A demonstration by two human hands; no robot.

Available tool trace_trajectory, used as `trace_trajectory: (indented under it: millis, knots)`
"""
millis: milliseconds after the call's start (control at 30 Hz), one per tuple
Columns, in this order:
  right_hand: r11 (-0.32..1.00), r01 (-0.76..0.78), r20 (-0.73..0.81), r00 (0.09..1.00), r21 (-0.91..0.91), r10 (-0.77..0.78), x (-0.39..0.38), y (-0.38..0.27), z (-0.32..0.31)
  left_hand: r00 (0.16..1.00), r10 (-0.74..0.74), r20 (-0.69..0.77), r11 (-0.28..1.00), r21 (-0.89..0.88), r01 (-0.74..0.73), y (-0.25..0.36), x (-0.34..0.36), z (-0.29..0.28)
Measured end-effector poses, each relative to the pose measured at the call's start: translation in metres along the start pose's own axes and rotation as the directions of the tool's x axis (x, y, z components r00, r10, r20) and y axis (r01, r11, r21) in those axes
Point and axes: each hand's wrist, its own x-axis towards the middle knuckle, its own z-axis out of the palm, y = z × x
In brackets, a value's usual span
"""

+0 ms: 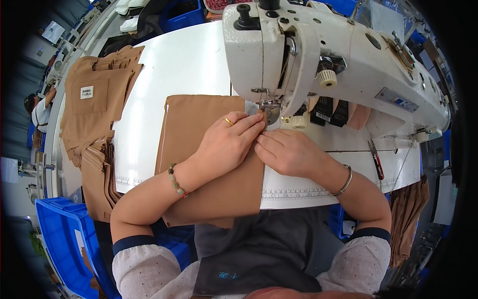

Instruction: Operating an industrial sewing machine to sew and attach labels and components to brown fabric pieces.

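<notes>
A brown fabric panel (189, 124) lies on the white sewing table, its right edge running to the presser foot (270, 105) of a white sewing machine (318, 45). My left hand (231, 137) rests over the panel, fingers pressed together, with their tips gripping the fabric edge just in front of the foot. Close beside it, my right hand (289, 152) pinches the same edge slightly nearer to me. The fingertips of both hands almost meet, and the fabric between them is mostly hidden. The panel's near end hangs over the table's front edge.
A stack of brown pieces with pockets (102, 99) lies at the left. Thread snips (377, 159) lie on the right side of the table. A blue crate (69, 209) stands lower left; brown pieces (408, 219) hang at the right. Another person (41, 112) sits far left.
</notes>
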Motion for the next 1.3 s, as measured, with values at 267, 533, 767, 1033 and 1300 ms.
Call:
trace_trajectory:
  millis: [267, 533, 767, 1033, 1300]
  knots:
    - [0.998, -0.061, 0.193, 0.980, 0.031, 0.054, -0.003, -0.006, -0.010, 0.999, -0.028, 0.016, 0.998, -0.053, 0.029, 0.003, 0.002, -0.005]
    - [0.942, -0.334, 0.143, 0.932, -0.026, 0.334, -0.007, -0.103, -0.044, 0.963, -0.163, 0.215, 0.949, -0.234, 0.213, 0.083, -0.068, -0.045]
    - [0.482, -0.750, 0.066, 0.567, 0.454, 0.821, -0.042, -0.191, -0.016, 0.981, -0.189, -0.045, 0.982, -0.017, 0.189, 0.130, -0.142, -0.006]
    - [-0.308, -0.488, 0.446, 0.194, 0.817, 0.874, -0.064, -0.201, 0.025, 0.992, -0.048, -0.120, 0.995, 0.082, 0.058, 0.133, -0.145, -0.026]
    - [-0.623, -0.533, 0.803, 0.212, 0.573, 0.557, -0.052, -0.209, -0.037, 0.998, 0.015, -0.055, 0.999, 0.034, -0.013, 0.138, -0.148, -0.028]
